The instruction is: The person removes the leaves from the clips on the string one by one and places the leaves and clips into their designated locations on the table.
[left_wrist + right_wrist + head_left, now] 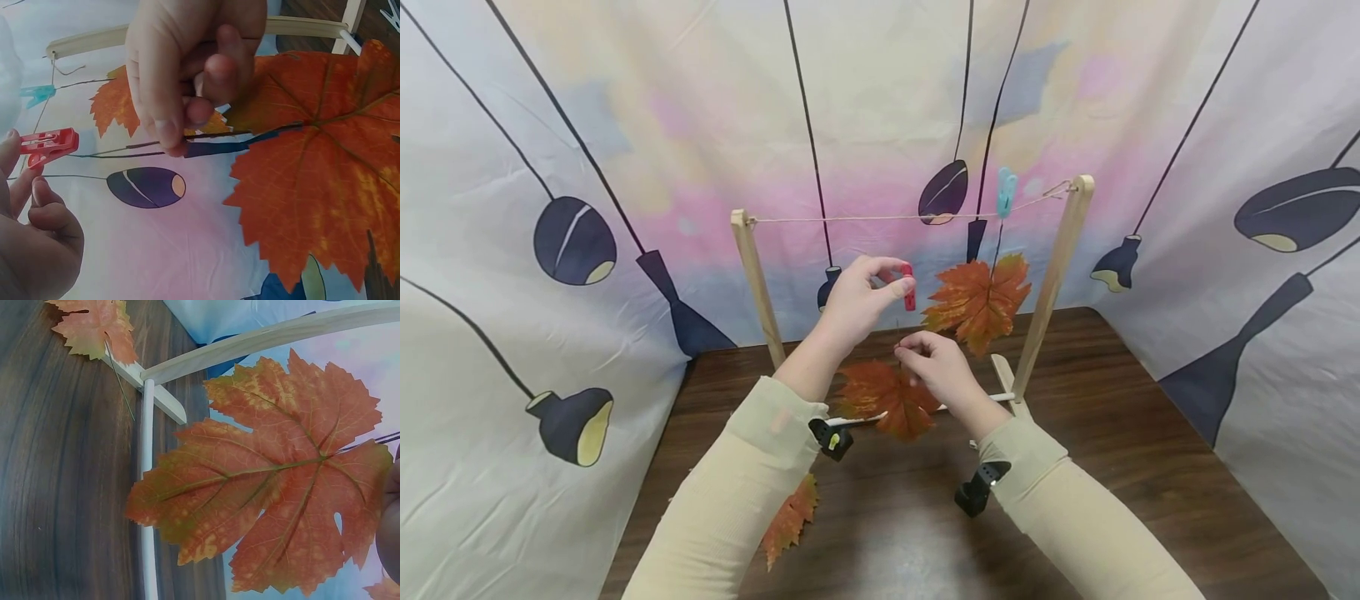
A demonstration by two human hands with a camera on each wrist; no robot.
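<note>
My left hand (861,304) pinches a red clothespin (909,288) between thumb and fingers, below the string (850,219). Just beneath it, my right hand (936,367) pinches the thin stem of an orange artificial leaf (898,404), which hangs down from the fingertips. In the left wrist view the tip of that stem reaches close to the red clothespin (53,145). The right wrist view shows the leaf (281,462) spread broad and flat, with only a bit of the right hand at the edge.
A second leaf (981,300) hangs from the string by a light blue clothespin (1007,193). Wooden posts (1054,287) and a white crossbar (850,421) form the frame on the dark wooden table (1097,467). Another leaf (792,518) lies by the left sleeve.
</note>
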